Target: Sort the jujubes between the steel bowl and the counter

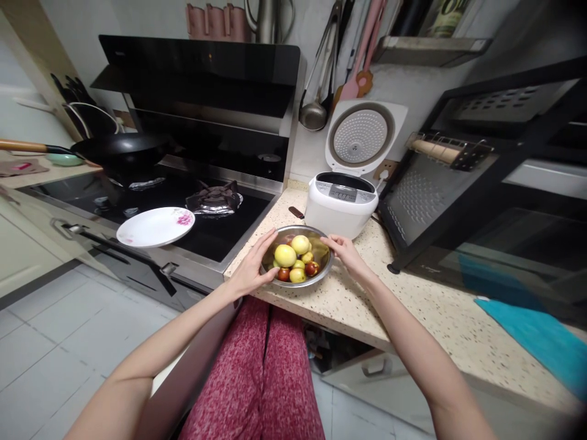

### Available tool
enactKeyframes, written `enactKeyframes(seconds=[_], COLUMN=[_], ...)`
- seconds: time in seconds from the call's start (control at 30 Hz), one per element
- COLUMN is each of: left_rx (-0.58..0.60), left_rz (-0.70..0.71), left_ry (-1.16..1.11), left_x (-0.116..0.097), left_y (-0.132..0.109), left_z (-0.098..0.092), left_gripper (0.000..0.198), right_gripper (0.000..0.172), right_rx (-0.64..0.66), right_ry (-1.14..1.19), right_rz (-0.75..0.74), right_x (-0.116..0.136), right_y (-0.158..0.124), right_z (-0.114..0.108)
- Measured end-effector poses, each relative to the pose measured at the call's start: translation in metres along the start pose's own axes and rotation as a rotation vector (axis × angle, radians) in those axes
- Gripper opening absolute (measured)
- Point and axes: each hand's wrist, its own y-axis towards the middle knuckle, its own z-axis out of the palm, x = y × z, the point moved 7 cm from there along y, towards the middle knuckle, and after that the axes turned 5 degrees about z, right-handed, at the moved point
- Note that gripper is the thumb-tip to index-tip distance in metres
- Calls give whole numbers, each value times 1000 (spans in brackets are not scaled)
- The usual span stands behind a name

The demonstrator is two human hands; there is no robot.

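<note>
A round metal bowl (321,274) sits on the speckled countertop (426,305) near its front edge. It holds several small fruits (293,256), yellow-green and reddish ones. My left hand (252,269) cups the bowl's left rim with the fingers curved along it. The bowl's right rim is gripped by my right hand (345,250), fingers pinched over the edge. Both forearms reach in from below.
A white rice cooker (342,205) with its lid up stands just behind the bowl. Left is a black gas hob (202,226) with a white flowered plate (155,227) and a black wok (123,150). A dark rack (481,177) stands right; a teal cloth (536,336) lies near it.
</note>
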Motion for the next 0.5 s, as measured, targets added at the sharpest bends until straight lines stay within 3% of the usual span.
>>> enactKeyframes(seconds=[0.5], left_rx=[-36], left_rz=[-187], left_ry=[-89], left_x=[20], left_y=[2], left_z=[4], left_gripper=[123], right_gripper=[42], right_rx=[-42], right_ry=[45], right_rz=[-275], right_x=[31], right_y=[-22], right_z=[12])
